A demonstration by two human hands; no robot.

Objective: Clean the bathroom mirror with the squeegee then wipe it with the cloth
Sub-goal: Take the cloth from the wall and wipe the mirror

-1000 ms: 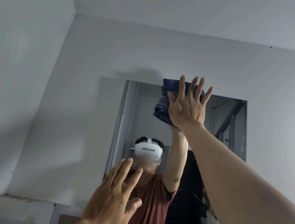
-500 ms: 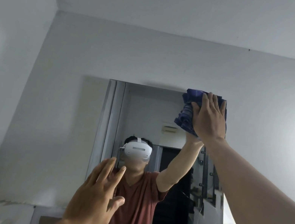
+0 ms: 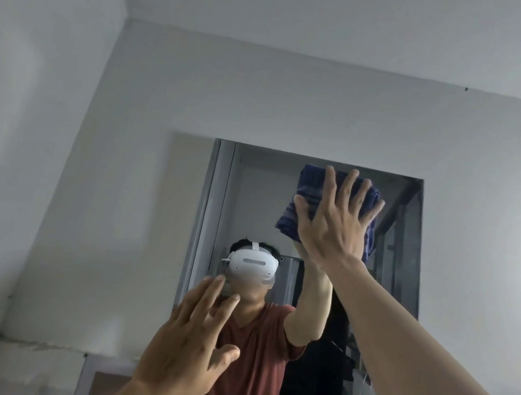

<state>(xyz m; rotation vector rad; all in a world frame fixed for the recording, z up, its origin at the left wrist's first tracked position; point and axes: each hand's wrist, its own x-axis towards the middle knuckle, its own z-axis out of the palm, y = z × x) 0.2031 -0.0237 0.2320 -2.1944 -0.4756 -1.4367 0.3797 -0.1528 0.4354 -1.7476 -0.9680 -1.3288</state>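
Observation:
The bathroom mirror (image 3: 259,197) hangs on the grey wall ahead, its top edge well above my head. A folded dark blue cloth (image 3: 303,194) lies flat against the glass near the mirror's top, right of its middle. My right hand (image 3: 334,224) presses the cloth onto the glass with fingers spread, arm stretched up. My left hand (image 3: 192,342) is raised lower down by the mirror's left edge, fingers apart, holding nothing. No squeegee is in view.
The mirror reflects a person in a red shirt with a white headset (image 3: 252,265), and a dark doorway (image 3: 310,380) behind. A side wall (image 3: 9,153) stands close on the left. A pale ledge (image 3: 33,352) runs below the mirror at lower left.
My right hand has slid the cloth along the mirror's top, first toward the right corner, then back toward the middle. The left hand stays raised and open.

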